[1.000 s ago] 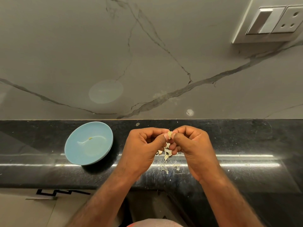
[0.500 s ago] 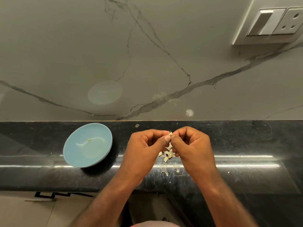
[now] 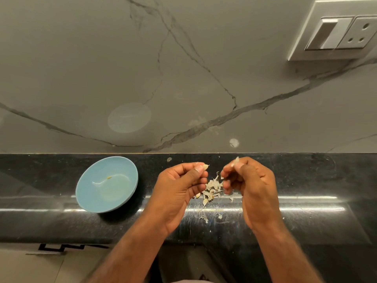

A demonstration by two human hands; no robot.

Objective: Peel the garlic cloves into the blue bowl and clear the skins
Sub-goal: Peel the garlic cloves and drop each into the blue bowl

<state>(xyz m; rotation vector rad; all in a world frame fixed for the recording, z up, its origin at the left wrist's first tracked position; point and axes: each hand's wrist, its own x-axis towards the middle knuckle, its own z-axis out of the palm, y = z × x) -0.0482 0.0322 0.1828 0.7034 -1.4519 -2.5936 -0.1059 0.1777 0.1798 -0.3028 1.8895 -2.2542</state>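
Note:
My left hand point(image 3: 179, 184) pinches a small pale garlic clove point(image 3: 205, 166) between thumb and fingertips above the black counter. A short gap to its right, my right hand point(image 3: 247, 184) pinches a thin strip of garlic skin point(image 3: 236, 160) that sticks up from its fingertips. Between and below the two hands lies a heap of loose garlic skins point(image 3: 212, 189) on the counter. The blue bowl point(image 3: 106, 184) stands to the left of my left hand, with a small yellowish bit near its middle.
The black counter point(image 3: 306, 190) runs left to right, backed by a grey marble wall point(image 3: 183, 78). A switch and socket plate point(image 3: 342, 31) is on the wall at the upper right. A light floor with a black pattern point(image 3: 61, 247) shows below the counter's front edge.
My hands were pressed together over the clove; they have now drawn apart, the left keeping the clove and the right coming away with a strip of skin.

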